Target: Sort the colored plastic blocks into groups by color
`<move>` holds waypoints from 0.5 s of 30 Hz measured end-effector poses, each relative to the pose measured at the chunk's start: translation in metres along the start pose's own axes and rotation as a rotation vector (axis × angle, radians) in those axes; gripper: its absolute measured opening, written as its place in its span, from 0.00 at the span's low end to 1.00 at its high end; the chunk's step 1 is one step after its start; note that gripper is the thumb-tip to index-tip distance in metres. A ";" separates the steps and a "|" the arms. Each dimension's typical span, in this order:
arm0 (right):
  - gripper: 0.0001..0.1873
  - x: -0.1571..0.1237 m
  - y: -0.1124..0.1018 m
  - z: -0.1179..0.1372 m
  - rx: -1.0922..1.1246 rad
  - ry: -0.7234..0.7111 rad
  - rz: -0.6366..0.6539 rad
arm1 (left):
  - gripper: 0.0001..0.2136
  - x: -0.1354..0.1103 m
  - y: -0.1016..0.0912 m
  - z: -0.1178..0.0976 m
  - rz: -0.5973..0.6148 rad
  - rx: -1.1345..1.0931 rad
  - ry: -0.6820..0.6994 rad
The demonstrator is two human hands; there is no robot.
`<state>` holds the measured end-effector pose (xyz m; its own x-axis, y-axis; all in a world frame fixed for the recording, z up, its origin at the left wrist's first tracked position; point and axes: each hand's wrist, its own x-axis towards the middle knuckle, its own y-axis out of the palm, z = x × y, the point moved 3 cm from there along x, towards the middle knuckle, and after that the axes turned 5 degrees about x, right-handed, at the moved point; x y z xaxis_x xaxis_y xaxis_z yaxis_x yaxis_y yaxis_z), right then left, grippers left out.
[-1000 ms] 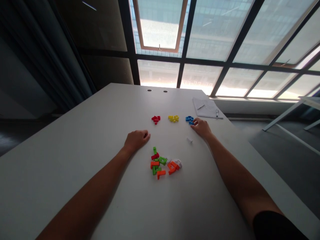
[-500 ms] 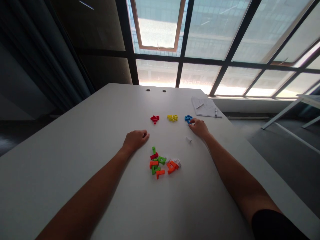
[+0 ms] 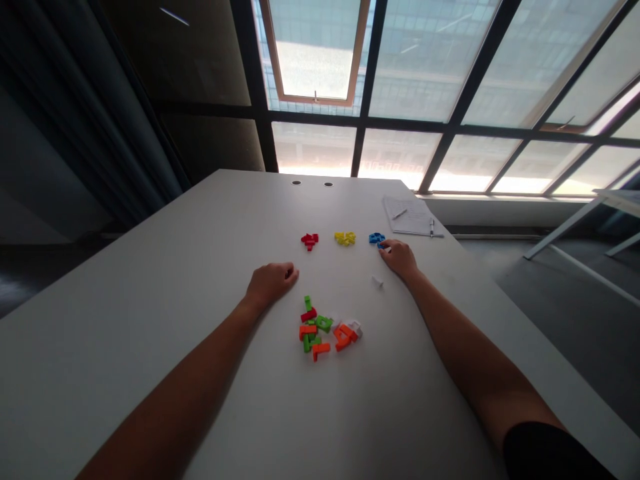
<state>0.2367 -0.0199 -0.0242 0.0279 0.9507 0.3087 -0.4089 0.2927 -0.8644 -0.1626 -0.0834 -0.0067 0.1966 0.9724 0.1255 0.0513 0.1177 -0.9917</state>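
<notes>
My right hand [image 3: 399, 257] is at the near edge of a small cluster of blue plastic blocks [image 3: 375, 237]. Its thumb and fingertips are pinched on one blue block [image 3: 381, 245], which they partly cover. Resting on the table, my left hand [image 3: 271, 283] is curled into a loose fist with nothing visible in it. Close to its right lies a mixed pile of green blocks [image 3: 324, 323], orange blocks [image 3: 321, 348], white blocks [image 3: 355, 326] and a red block [image 3: 309, 315]. A lone white block [image 3: 377, 282] lies below my right hand.
Red blocks [image 3: 309, 241] and yellow blocks [image 3: 345, 238] form two separate groups left of the blue ones. Papers [image 3: 413, 215] with pens lie at the white table's [image 3: 240, 213] right edge. Another table [image 3: 620, 199] stands off to the right, past the floor gap.
One blue block now sits at my right fingertips, slightly nearer to me than the rest of the blue cluster. My left hand stays in place.
</notes>
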 end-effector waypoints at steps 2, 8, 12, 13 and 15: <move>0.16 0.000 0.000 0.000 -0.008 -0.004 0.005 | 0.20 0.000 0.000 0.000 0.003 0.001 0.002; 0.18 0.001 0.001 0.000 -0.017 -0.015 0.007 | 0.21 -0.001 -0.002 -0.001 0.012 0.008 -0.001; 0.18 0.001 0.002 0.001 -0.036 -0.013 0.004 | 0.21 0.000 -0.002 -0.001 0.024 0.019 -0.011; 0.19 0.001 0.003 0.001 -0.040 -0.014 0.004 | 0.21 0.000 -0.001 -0.001 0.023 0.020 -0.013; 0.19 0.001 0.004 0.002 -0.047 -0.013 0.003 | 0.21 0.000 0.000 0.000 0.021 0.019 -0.014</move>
<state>0.2339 -0.0176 -0.0262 0.0149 0.9503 0.3109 -0.3658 0.2946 -0.8829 -0.1622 -0.0837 -0.0064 0.1839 0.9774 0.1043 0.0286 0.1007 -0.9945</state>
